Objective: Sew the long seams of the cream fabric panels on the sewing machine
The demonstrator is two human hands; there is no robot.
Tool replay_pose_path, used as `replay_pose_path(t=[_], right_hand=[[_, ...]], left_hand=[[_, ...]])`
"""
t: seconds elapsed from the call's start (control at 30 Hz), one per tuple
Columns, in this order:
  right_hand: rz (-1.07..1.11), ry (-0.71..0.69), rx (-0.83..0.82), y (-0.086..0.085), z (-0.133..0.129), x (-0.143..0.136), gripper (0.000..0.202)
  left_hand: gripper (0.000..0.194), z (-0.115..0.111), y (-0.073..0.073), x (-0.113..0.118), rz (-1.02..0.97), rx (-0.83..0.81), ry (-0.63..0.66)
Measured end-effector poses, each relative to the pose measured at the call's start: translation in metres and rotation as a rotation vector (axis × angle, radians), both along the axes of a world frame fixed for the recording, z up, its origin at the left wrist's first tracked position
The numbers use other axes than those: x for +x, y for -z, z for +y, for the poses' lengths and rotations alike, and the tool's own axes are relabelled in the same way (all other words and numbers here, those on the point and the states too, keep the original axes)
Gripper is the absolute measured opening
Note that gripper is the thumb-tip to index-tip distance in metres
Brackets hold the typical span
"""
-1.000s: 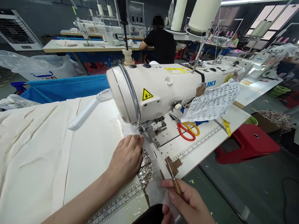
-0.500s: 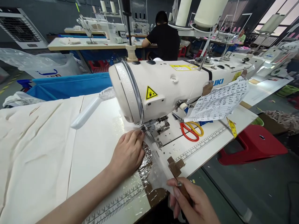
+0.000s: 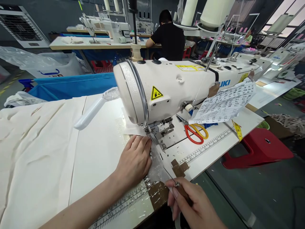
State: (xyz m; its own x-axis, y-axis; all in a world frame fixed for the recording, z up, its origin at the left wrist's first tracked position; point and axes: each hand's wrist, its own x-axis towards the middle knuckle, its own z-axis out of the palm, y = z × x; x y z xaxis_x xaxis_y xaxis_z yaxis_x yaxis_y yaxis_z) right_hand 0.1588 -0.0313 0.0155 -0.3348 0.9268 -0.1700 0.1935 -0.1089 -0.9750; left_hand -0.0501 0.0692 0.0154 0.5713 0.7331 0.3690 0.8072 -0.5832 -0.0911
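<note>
the left hand [image 3: 137, 157] lies palm down on the pale tabletop, its fingers close together and bent, with their tips just beside the presser-foot area of the white sewing machine [image 3: 164, 89], which sits at one o'clock from that hand; the tips are partly hidden, so i cannot tell whether they pinch anything or only press. a thin, see-through white strip [image 3: 156, 170] runs from the machine's foot past the left hand, at about four o'clock from it, and on down to the right hand [image 3: 186, 202], where its end hangs below the fingers. the right hand is closed around the wooden handle of an awl [image 3: 183, 193], thumb and forefinger near the base of the slim metal shaft, which points to eleven o'clock over the strip. just beyond the right hand, at twelve o'clock, is a brown tape patch [image 3: 179, 168], and farther out the same way lie scissors [image 3: 195, 136] with one red and one yellow handle loop. a sheet of handwritten paper [image 3: 224, 103] leans at two o'clock from the scissors, and a yellow tape measure [image 3: 237, 130] hangs over the table edge at three. cream cloth [image 3: 35, 143] spreads at nine o'clock from the left hand.
</note>
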Motion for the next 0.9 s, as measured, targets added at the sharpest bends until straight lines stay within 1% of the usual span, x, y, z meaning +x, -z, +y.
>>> replay_pose_path(t=[0.17,0.37,0.47,0.53,0.6,0.67,0.73,0.8,0.87,0.9], right_hand=[[0.025,0.004,0.041,-0.002,0.005,-0.003,0.029],[0.028,-0.031,0.073,-0.003,0.006,-0.004,0.025],[-0.018,-0.041,0.148,-0.003,0.001,0.002,0.024],[-0.095,-0.016,0.233,-0.006,-0.003,0.007,0.027],[-0.164,0.001,0.344,-0.012,-0.004,0.009,0.032],[-0.153,-0.008,0.438,-0.024,-0.002,0.004,0.034],[-0.076,-0.013,0.524,-0.039,0.005,-0.008,0.031],[0.011,0.027,0.6,-0.052,0.013,-0.025,0.025],[0.094,0.063,0.635,-0.062,0.02,-0.04,0.021],[0.146,0.05,0.634,-0.063,0.023,-0.045,0.021]], left_hand=[[0.041,0.0,0.003,0.0,0.002,0.023,0.006],[0.041,0.002,0.002,-0.001,-0.002,0.03,0.0],[0.038,0.005,0.002,-0.002,-0.025,0.029,-0.004],[0.037,0.007,0.004,-0.004,-0.055,0.015,-0.001],[0.036,0.011,0.006,-0.007,-0.085,-0.007,0.023],[0.033,0.016,0.008,-0.01,-0.106,-0.005,0.055],[0.03,0.021,0.007,-0.012,-0.104,0.012,0.074],[0.026,0.025,0.004,-0.012,-0.055,-0.002,0.06],[0.025,0.028,0.0,-0.011,0.021,-0.024,0.047],[0.025,0.03,-0.002,-0.011,0.05,-0.019,0.042]])
